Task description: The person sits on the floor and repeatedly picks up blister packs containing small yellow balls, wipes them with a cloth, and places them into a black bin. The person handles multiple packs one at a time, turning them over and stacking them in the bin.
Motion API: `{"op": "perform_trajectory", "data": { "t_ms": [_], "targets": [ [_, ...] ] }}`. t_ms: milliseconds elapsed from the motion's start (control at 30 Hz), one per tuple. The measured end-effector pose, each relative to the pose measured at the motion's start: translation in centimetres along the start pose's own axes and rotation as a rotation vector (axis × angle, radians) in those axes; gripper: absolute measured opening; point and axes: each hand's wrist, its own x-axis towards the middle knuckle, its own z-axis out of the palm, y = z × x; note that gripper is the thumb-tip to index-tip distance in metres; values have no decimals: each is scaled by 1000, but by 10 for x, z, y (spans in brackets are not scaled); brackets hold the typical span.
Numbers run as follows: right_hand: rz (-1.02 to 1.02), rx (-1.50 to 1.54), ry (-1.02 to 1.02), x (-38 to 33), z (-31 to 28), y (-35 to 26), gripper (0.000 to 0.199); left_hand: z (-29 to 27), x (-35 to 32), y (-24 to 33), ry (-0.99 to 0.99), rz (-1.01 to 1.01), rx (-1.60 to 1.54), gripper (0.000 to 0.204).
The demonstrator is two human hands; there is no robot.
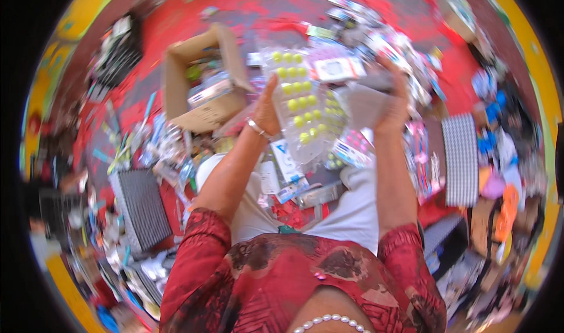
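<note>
We saw the left hand (268, 111) pinching the left edge of a clear pack (300, 111) of yellow-green balls (302, 102), held up before the lap (346, 218); the right hand (395, 104), blurred, gripped a pale flat piece (363, 106) just right of it; we noted an open cardboard box (232, 57) left of the pack, goods (405, 54) strewn around

floor (267, 7): red, mottled with grey patches | left: yellow-and-green painted border (82, 18), curved by the lens, wall or floor edging unclear | right: matching yellow-and-green band (517, 24), maroon strip (486, 9) along its inner side | light: bright, fairly even
</note>
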Motion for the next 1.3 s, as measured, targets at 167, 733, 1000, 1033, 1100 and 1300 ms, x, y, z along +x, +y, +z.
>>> {"op": "perform_trajectory", "data": {
  "t_ms": [167,733,1000,1033,1100,1300],
  "targets": [
    [-828,-1139,-569,-21,18,57,37,2,9,-39,133,213,236,61],
    [-406,-1170,-700,-31,14,48,18,-4,-3,-13,-175,31,-55,54],
    [-219,-1761,-514,-10,-17,14,26,7,-6,18,-50,148,-112,61],
    [-169,-1858,-278,-4,-20,12,24,8,-7,19,-71,157,-142,60],
    [100,-1285,-119,8,-24,14,26,11,-8,22,-117,168,-206,58],
    [473,-346,-54,15,-20,33,31,10,-9,15,-56,53,-172,59]
  ]
}}
